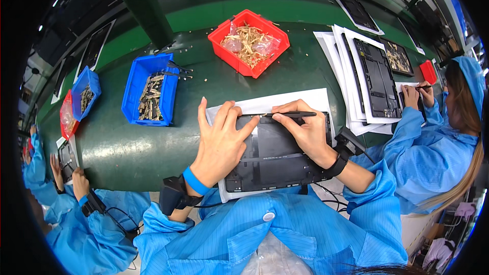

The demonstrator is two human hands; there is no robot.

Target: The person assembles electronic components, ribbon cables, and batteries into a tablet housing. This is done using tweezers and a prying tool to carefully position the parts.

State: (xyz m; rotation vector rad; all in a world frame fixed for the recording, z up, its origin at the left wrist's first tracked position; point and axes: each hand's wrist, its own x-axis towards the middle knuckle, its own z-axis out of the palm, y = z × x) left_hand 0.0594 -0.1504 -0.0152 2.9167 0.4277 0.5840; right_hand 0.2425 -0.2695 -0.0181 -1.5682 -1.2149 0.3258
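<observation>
- Two bare hands are over the work, and the right hand (308, 135) has the firm hold: thumb and fingers closed around a slim black tool (300, 114), its shaft lying nearly level along the panel's far edge.
- Left hand (219, 140) alongside, fingers fanned out over the panel's left part, one fingertip right up by the tool's front end (whether it pinches anything tiny there, I can't tell).
- Beneath both hands, the black panel (285, 165), flat and slightly askew, right in front of the wearer, with a white sheet (305, 98) peeking out under it.
- Wrists next: a blue band (196, 181) on the left, a dark strap (337, 165) on the right, and a boxy black device by each.
- Farther out on the green table (198, 79), a red bin (224, 46) straight ahead, loaded with tan strips and clear plastic; to its left a blue bin (133, 84) of darker strips, black tweezers (178, 70) across its right rim.
- Over to the right, a stack of panels (377, 79) layered with white sheets, and beyond it a co-worker (433, 158) in blue, hands busy too.
- Far left, another co-worker (89, 239), both hands at a smaller-looking dark panel (67, 160).
</observation>
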